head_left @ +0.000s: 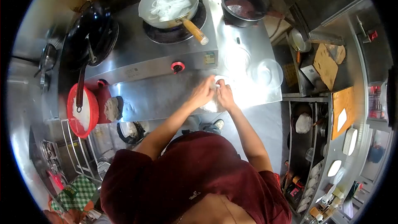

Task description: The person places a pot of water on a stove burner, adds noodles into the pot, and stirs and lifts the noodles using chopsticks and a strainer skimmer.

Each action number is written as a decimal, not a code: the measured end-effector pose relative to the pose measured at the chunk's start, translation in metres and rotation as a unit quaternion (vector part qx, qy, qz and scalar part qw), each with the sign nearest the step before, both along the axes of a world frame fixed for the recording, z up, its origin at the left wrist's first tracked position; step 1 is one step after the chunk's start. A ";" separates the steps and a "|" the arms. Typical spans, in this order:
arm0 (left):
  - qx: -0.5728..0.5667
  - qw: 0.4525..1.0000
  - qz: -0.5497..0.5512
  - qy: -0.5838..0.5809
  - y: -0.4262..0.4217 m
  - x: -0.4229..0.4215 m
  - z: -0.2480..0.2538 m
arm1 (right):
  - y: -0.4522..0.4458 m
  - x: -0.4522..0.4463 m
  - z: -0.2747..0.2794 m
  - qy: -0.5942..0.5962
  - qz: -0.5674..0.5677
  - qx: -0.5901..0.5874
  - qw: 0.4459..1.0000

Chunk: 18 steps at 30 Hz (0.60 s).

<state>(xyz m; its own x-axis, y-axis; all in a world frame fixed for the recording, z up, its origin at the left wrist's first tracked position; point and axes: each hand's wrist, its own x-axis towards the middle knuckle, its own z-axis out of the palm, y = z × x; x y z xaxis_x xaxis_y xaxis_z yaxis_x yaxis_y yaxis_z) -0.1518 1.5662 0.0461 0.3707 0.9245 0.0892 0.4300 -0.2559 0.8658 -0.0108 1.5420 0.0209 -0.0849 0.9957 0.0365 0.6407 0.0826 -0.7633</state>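
Close together over the steel counter's front edge, my left hand (203,92) and my right hand (225,94) both have bent fingers. They pinch a crumpled whitish thing (218,79) that looks like a thin plastic bag; glare on the steel blurs its outline. Right of my hands lies a clear round plastic container (267,74). Beyond them, on the stove, sits a metal pan (145,12) with a wooden handle, holding white noodles (169,7). A black pot (243,8) of dark reddish contents stands at the back right.
A black wok (89,29) rests on the left burner. Below it a red basket (93,116) holds something white, beside a grey cloth (112,108). Red knobs (178,67) stick out of the stove's front. A shelf with a wooden board (343,108) stands at the right.
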 end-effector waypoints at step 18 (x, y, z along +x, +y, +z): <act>-0.121 0.968 -0.109 0.192 -0.028 -0.037 -0.029 | -0.013 0.032 -0.003 0.104 0.085 -0.080 0.988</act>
